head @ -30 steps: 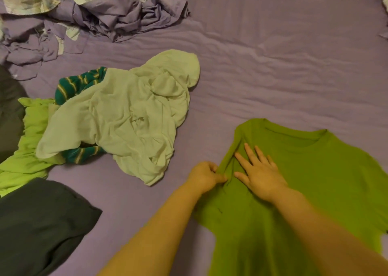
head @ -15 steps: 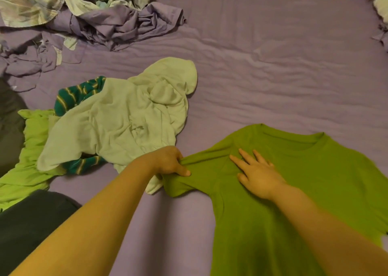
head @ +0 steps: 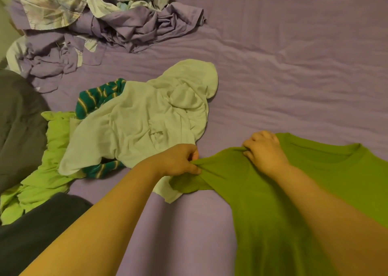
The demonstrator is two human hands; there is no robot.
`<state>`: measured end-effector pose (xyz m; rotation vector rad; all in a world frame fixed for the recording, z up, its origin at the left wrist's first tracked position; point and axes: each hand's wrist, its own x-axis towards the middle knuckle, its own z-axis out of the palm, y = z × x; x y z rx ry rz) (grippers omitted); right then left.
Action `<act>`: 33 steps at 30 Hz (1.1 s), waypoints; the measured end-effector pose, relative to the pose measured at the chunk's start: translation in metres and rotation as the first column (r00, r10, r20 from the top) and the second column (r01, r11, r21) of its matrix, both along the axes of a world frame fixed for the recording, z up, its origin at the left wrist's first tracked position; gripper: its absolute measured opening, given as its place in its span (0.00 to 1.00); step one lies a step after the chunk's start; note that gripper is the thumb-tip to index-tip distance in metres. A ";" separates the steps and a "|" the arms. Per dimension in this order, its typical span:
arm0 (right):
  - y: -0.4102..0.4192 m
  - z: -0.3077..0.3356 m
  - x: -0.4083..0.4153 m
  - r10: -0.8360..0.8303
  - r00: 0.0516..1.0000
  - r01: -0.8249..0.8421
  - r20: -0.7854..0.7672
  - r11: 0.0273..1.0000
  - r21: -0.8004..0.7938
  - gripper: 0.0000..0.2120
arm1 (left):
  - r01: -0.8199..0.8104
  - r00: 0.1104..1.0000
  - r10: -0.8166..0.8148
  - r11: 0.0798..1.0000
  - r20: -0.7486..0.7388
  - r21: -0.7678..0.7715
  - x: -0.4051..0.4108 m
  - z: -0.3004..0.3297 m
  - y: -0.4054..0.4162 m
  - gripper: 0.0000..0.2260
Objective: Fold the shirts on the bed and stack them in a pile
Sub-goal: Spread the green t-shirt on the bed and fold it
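Note:
An olive-green T-shirt [head: 273, 202] lies face up at the lower right of the purple bed [head: 283, 65], collar away from me. My left hand [head: 178, 160] pinches the end of its left sleeve, pulled out sideways. At the shoulder seam, my right hand [head: 264, 152] grips the cloth with curled fingers. A heap of unfolded shirts lies to the left: a pale green one [head: 142, 124] on top, a teal striped one [head: 94, 97] and a bright lime one [head: 52, 160] beneath.
Crumpled purple and leaf-print bedding [head: 100, 21] is bunched at the top left. Dark grey fabric [head: 19, 118] lies along the left edge and another dark piece [head: 37, 233] at the lower left. The bed's sheet stretches flat to the upper right.
My left hand drew the sleeve out to the left from its folded-in place. My right hand went from lying flat on the chest to gripping the shoulder.

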<state>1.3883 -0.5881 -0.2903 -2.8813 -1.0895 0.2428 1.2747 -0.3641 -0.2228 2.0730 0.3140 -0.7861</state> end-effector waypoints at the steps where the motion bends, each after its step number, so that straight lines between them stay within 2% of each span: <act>1: 0.000 0.002 0.002 -0.043 0.998 0.043 -0.036 0.999 0.014 0.07 | 0.002 1.000 -0.002 1.000 -0.017 -0.011 0.000 -0.002 0.001 0.12; 5: -0.001 0.006 0.011 -0.140 0.980 0.148 -0.139 0.988 0.046 0.09 | 0.000 0.997 0.003 0.999 -0.071 0.037 -0.001 -0.005 0.009 0.14; 8: 0.000 0.013 0.014 -0.130 0.963 0.162 -0.238 0.980 0.118 0.07 | -0.117 0.992 0.113 0.990 -0.058 -0.082 0.000 -0.001 0.013 0.19; 10: 0.000 0.014 0.016 -0.094 0.960 0.126 -0.266 0.986 0.108 0.05 | -0.187 0.982 0.180 0.972 -0.061 -0.143 -0.001 0.002 0.015 0.17; 11: 0.001 0.014 0.018 -0.076 0.961 0.102 -0.266 0.991 0.084 0.07 | -0.202 0.979 0.192 0.966 -0.073 -0.163 -0.002 0.003 0.016 0.14; 13: 0.000 0.012 0.020 -0.047 0.967 0.054 -0.249 0.998 0.023 0.11 | -0.188 0.980 0.173 0.967 -0.101 -0.173 -0.004 0.003 0.017 0.04; 14: 0.000 0.010 0.021 -0.032 0.973 0.031 -0.227 0.999 -0.011 0.12 | -0.155 0.985 0.141 0.976 -0.103 -0.151 -0.004 0.003 0.017 0.02; 17: 0.000 0.011 0.021 -0.069 0.978 0.063 -0.196 0.997 -0.038 0.12 | -0.044 0.995 0.040 0.998 -0.095 -0.046 -0.006 -0.001 0.017 0.09; 19: 0.000 0.013 0.021 -0.120 0.976 0.118 -0.181 0.993 -0.020 0.11 | -0.030 0.995 0.028 0.999 -0.098 -0.022 -0.008 0.000 0.018 0.13; 22: 0.002 0.015 0.020 -0.164 0.967 0.169 -0.193 0.986 0.010 0.11 | -0.071 0.991 0.070 0.997 -0.115 0.000 -0.010 0.003 0.023 0.12; 25: 0.002 0.018 0.019 -0.190 0.959 0.207 -0.209 0.976 0.061 0.09 | -0.041 0.986 0.042 0.999 -0.163 0.006 -0.010 0.011 0.029 0.11; 28: 0.001 0.017 0.017 -0.218 0.956 0.243 -0.196 0.964 0.111 0.07 | -0.081 0.980 0.063 0.993 -0.188 -0.091 -0.010 0.022 0.035 0.11; 31: 0.000 0.013 0.015 -0.254 0.937 0.296 -0.241 0.942 0.157 0.06 | -0.238 0.971 0.221 0.934 -0.095 -0.265 -0.011 0.027 0.036 0.18; 33: -0.001 0.010 0.013 -0.270 0.924 0.320 -0.269 0.934 0.161 0.07 | -0.312 0.947 0.319 0.878 -0.040 -0.363 -0.012 0.026 0.029 0.14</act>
